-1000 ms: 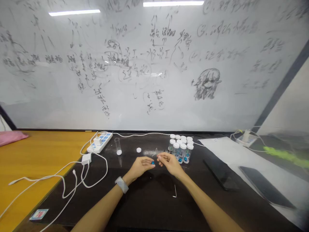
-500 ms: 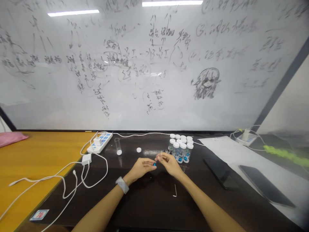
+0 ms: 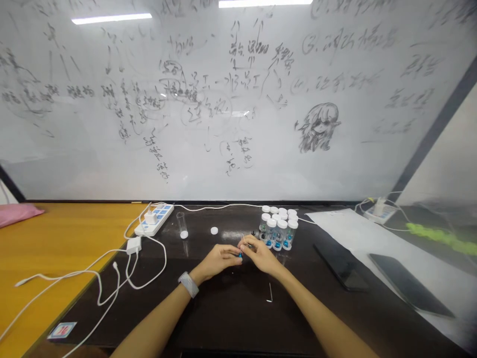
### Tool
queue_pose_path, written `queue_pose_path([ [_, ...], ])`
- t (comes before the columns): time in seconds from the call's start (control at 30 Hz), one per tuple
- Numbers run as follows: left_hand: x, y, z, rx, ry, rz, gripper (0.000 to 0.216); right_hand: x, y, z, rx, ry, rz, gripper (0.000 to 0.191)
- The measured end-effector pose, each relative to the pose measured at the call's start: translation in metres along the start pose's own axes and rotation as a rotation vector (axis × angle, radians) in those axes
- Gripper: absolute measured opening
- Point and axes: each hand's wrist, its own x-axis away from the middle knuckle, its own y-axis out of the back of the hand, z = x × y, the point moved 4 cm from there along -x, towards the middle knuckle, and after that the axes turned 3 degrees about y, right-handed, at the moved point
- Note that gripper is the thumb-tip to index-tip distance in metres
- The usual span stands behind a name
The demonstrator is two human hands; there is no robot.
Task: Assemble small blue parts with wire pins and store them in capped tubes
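Note:
Over the dark tabletop point(image 3: 231, 318) my two hands meet at the fingertips. My left hand point(image 3: 217, 261), with a grey band on the wrist, pinches a small shiny blue part point(image 3: 240, 255). Close against it, my right hand point(image 3: 261, 254) is closed on a thin rod-like tool point(image 3: 243, 238) that sticks up past the fingers. Its tip is hidden, so I cannot tell whether it sits in the blue part. An L-shaped hex key point(image 3: 270, 293) lies on the table near my right forearm.
Several clear tubes with white caps point(image 3: 282, 226) stand behind my right hand. A tube point(image 3: 182, 225) and a loose white cap point(image 3: 214, 230) are at left, near a power strip point(image 3: 154, 221) and white cables. Dark flat devices point(image 3: 341, 267) lie right.
My right hand has shifted slightly, and the thin rod now points at a different angle beside the fingers. The blue part has moved a touch to the right in my left hand.

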Motion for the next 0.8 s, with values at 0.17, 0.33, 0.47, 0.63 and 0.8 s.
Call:
queue_pose_path([
  [0.17,0.0,-0.001,-0.002,0.031,-0.023,-0.009,0.036,0.0,-0.007,-0.003,-0.015,-0.015,0.003,0.028],
  [0.33,-0.002,0.0,0.002,0.159,0.015,-0.006,0.036,0.001,-0.011,-0.008,-0.005,-0.066,-0.059,0.026],
  [0.47,-0.002,0.002,0.004,0.187,0.046,0.004,0.039,0.001,-0.014,-0.012,-0.024,-0.085,-0.089,0.026],
  [0.63,-0.002,0.005,0.005,0.218,0.071,0.008,0.045,0.0,-0.013,-0.021,-0.035,-0.112,-0.115,0.028],
  [0.8,-0.007,0.021,0.008,0.252,0.052,-0.152,0.05,0.005,0.005,-0.01,0.152,-0.076,-0.234,0.021],
])
